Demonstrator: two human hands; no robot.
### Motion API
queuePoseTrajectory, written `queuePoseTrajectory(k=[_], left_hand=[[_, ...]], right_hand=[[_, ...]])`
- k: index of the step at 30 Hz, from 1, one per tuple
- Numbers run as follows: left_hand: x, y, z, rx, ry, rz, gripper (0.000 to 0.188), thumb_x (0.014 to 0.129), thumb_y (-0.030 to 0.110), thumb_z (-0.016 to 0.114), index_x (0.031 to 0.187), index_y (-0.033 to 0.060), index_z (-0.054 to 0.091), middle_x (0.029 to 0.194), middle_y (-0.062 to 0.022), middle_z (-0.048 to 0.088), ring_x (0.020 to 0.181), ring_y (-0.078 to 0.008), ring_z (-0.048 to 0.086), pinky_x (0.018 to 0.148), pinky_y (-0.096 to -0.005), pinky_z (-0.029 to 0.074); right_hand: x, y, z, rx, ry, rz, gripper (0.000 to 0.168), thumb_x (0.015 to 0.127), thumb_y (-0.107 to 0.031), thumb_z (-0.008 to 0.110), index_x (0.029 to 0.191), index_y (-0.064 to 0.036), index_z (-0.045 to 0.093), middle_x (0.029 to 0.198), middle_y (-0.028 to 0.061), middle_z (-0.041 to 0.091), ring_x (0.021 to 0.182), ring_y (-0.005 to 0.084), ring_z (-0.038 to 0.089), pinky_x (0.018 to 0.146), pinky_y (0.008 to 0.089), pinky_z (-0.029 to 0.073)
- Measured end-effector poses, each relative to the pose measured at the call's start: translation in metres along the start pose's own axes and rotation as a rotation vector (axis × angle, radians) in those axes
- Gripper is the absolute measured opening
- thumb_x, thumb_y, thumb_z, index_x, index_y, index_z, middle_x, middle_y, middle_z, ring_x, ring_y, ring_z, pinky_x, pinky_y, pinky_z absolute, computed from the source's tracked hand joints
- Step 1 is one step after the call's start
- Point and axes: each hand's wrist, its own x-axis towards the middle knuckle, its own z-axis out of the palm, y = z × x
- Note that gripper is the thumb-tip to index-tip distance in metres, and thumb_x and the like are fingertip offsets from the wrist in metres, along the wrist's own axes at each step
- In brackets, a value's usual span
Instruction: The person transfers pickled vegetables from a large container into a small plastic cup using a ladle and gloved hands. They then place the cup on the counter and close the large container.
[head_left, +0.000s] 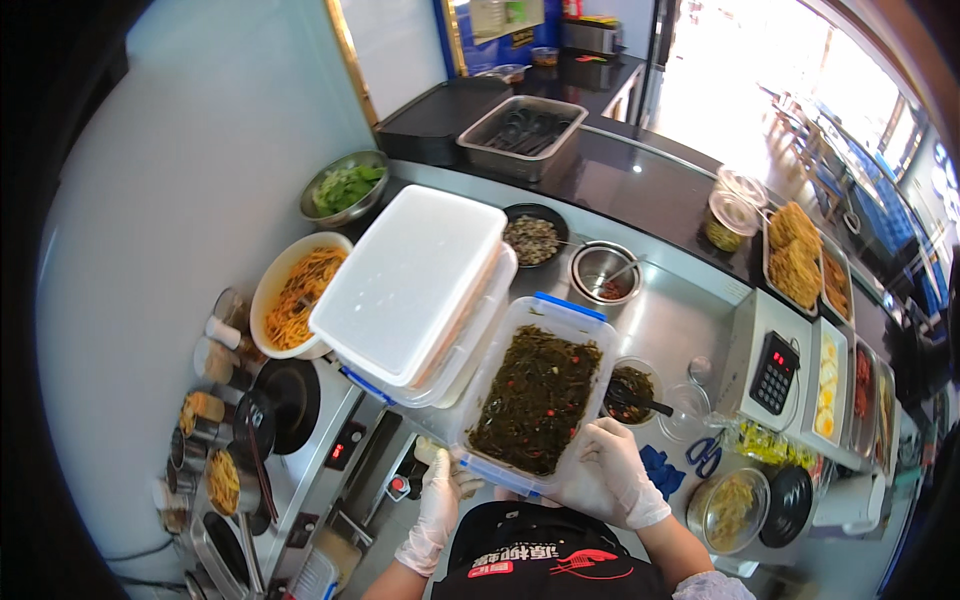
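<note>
A translucent plastic container (536, 405) with blue clips lies before me, holding dark shredded seaweed with red chili bits. My left hand (441, 495), in a thin transparent glove, grips its near left corner, some fingers beneath the rim. On the right side wall, my gloved right hand (619, 465) holds the edge with bent fingers. Just right of the container stands a round tub (624, 371) of similar seaweed with a black spoon (645, 399) in it. Stacked lidded boxes (412, 281), topped by a white lid, stand close on the left.
Noodles fill a white bowl (281, 247) at left, above a black pan (289, 405). Nested metal pots (606, 255) stand behind the container. Right of my hand lie a blue cloth (660, 471), scissors (703, 457) and a bowl (727, 510). A keypad (775, 371) sits further right.
</note>
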Motion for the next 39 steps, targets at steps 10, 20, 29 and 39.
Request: queuePoseTrajectory(k=[10, 20, 29, 39], left_hand=[[-0.005, -0.003, -0.032, 0.047, 0.121, -0.093, 0.037, 0.1, 0.032, 0.048, 0.114, 0.0, 0.059, 0.097, -0.0139, 0.067, 0.082, -0.0237, 0.067, 0.074, -0.0347, 0.055], [0.013, 0.006, -0.071, -0.148, 0.282, 0.011, 0.029, 0.096, 0.03, 0.056, 0.104, 0.0024, 0.064, 0.09, -0.0104, 0.069, 0.076, -0.0219, 0.069, 0.066, -0.0288, 0.055], [0.016, 0.007, -0.069, -0.035, 0.242, -0.032, 0.032, 0.096, 0.03, 0.055, 0.108, 0.0007, 0.06, 0.095, -0.0139, 0.067, 0.08, -0.0248, 0.067, 0.072, -0.0345, 0.053], [0.017, 0.008, -0.056, 0.135, 0.082, -0.072, 0.036, 0.096, 0.035, 0.053, 0.111, 0.0022, 0.059, 0.099, -0.0118, 0.063, 0.084, -0.0227, 0.062, 0.076, -0.0353, 0.049]], right_hand=[[-0.002, -0.007, -0.007, -0.158, -0.077, -0.03, 0.017, 0.093, -0.015, 0.055, 0.086, 0.0, 0.061, 0.073, 0.008, 0.063, 0.066, 0.0161, 0.061, 0.064, 0.0283, 0.049], [0.009, -0.027, -0.055, -0.168, 0.048, -0.151, 0.019, 0.096, -0.018, 0.052, 0.088, -0.003, 0.059, 0.074, 0.0059, 0.061, 0.061, 0.0142, 0.058, 0.058, 0.0258, 0.048], [-0.002, -0.016, -0.055, -0.218, 0.15, -0.186, 0.021, 0.097, -0.02, 0.053, 0.09, -0.002, 0.061, 0.077, 0.0082, 0.064, 0.065, 0.0153, 0.061, 0.063, 0.0265, 0.05], [-0.038, 0.045, -0.076, -0.156, 0.227, -0.007, 0.021, 0.097, -0.02, 0.052, 0.093, -0.001, 0.06, 0.079, 0.0066, 0.064, 0.067, 0.014, 0.062, 0.063, 0.0263, 0.05]])
